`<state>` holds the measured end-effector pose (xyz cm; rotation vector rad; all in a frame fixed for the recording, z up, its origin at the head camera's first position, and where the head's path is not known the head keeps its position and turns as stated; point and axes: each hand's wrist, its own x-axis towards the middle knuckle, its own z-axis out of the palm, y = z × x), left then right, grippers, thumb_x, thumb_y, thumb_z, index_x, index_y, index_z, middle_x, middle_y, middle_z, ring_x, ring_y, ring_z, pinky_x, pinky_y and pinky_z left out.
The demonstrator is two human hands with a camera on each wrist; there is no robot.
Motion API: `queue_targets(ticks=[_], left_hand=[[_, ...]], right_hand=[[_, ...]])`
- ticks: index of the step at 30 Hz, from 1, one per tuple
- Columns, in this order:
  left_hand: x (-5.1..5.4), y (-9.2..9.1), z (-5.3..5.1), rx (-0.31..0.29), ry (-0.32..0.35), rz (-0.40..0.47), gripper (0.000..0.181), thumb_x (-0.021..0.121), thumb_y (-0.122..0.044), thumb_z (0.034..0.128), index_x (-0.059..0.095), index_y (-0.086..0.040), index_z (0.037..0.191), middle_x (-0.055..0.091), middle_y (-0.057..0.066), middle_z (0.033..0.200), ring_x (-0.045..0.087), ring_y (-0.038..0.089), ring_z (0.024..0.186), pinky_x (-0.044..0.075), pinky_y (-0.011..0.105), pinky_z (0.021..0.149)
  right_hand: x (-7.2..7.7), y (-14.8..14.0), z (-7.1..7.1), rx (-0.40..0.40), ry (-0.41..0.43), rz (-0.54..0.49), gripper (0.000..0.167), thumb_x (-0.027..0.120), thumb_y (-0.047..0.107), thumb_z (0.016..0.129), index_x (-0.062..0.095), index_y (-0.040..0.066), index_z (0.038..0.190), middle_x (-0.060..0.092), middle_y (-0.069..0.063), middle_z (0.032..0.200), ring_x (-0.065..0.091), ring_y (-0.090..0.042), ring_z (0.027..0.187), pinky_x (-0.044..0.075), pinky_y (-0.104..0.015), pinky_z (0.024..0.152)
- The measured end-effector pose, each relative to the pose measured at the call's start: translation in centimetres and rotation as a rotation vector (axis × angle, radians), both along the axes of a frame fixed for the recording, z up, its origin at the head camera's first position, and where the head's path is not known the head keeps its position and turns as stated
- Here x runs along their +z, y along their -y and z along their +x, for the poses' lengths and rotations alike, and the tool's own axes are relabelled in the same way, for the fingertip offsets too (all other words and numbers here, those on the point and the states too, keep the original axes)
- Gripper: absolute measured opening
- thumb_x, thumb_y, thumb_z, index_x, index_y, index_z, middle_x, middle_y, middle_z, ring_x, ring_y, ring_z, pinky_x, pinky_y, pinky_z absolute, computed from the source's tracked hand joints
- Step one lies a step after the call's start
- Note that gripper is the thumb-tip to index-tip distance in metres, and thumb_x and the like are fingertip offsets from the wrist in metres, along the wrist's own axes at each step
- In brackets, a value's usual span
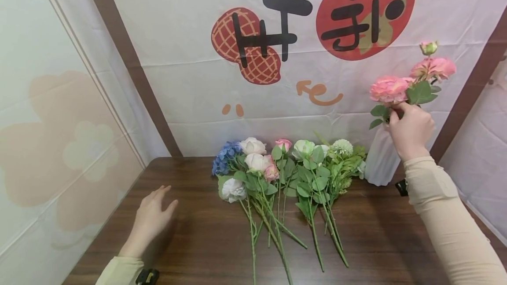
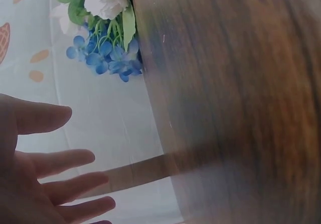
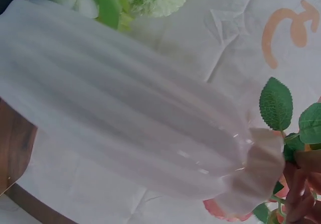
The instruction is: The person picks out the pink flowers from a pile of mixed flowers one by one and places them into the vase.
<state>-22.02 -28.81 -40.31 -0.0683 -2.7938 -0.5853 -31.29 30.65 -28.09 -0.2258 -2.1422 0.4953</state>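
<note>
At the mouth of a white ribbed vase (image 1: 382, 155), my right hand (image 1: 412, 129) pinches the stem of a pink flower (image 1: 390, 89) just below its bloom and leaves. The right wrist view has the vase (image 3: 135, 98) large and slanted, with the fingertips (image 3: 303, 199) at its ruffled rim among green leaves (image 3: 276, 103). Another pink bloom (image 1: 433, 68) and a small bud (image 1: 429, 48) stand above the hand. My left hand (image 1: 152, 214) hovers by the table's left side, fingers spread and holding nothing. In the left wrist view its fingers (image 2: 65, 161) are straight and apart.
Several cut flowers lie across the middle of the brown table (image 1: 190, 241), stems toward me: a blue hydrangea (image 1: 227, 157), white blooms (image 1: 253, 146), a pink rosebud (image 1: 283, 144) and a pale green pompon flower (image 1: 342, 147). A printed cloth (image 1: 178, 96) hangs behind the table.
</note>
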Motion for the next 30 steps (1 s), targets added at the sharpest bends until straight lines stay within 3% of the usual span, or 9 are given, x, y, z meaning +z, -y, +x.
queue_targets(ticks=[6, 12, 20, 30], left_hand=[[-0.09, 0.09, -0.04, 0.006, 0.002, -0.001, 0.052, 0.056, -0.022, 0.0925, 0.045, 0.006, 0.134, 0.037, 0.034, 0.14, 0.033, 0.056, 0.125, 0.027, 0.07, 0.098], [-0.14, 0.18, -0.02, 0.007, 0.012, 0.013, 0.052, 0.055, -0.024, 0.0935, 0.044, 0.006, 0.135, 0.037, 0.034, 0.141, 0.032, 0.056, 0.125, 0.027, 0.069, 0.099], [-0.09, 0.14, 0.03, 0.011, -0.02, 0.019, 0.052, 0.057, -0.022, 0.0922, 0.046, 0.006, 0.134, 0.039, 0.034, 0.139, 0.034, 0.056, 0.123, 0.028, 0.07, 0.097], [0.19, 0.02, 0.15, 0.006, -0.004, 0.017, 0.052, 0.056, -0.022, 0.0933, 0.044, 0.007, 0.134, 0.038, 0.036, 0.139, 0.033, 0.056, 0.125, 0.027, 0.069, 0.099]], right_hand=[[-0.17, -0.48, 0.09, -0.012, 0.052, -0.016, 0.025, 0.056, 0.026, 0.092, 0.07, 0.008, 0.103, 0.068, -0.024, 0.095, 0.057, -0.052, 0.082, 0.035, -0.059, 0.062], [-0.44, -0.47, 0.15, -0.017, 0.029, -0.037, 0.023, 0.059, 0.026, 0.089, 0.073, 0.01, 0.099, 0.071, -0.019, 0.09, 0.058, -0.049, 0.08, 0.034, -0.056, 0.061], [-0.39, -0.19, 0.44, -0.027, 0.017, -0.045, 0.024, 0.06, 0.022, 0.086, 0.075, 0.005, 0.093, 0.065, -0.02, 0.096, 0.057, -0.046, 0.087, 0.036, -0.058, 0.064], [0.22, -0.49, 0.67, -0.049, 0.165, -0.03, 0.027, 0.056, 0.022, 0.085, 0.075, 0.006, 0.094, 0.066, -0.026, 0.098, 0.056, -0.051, 0.084, 0.036, -0.058, 0.061]])
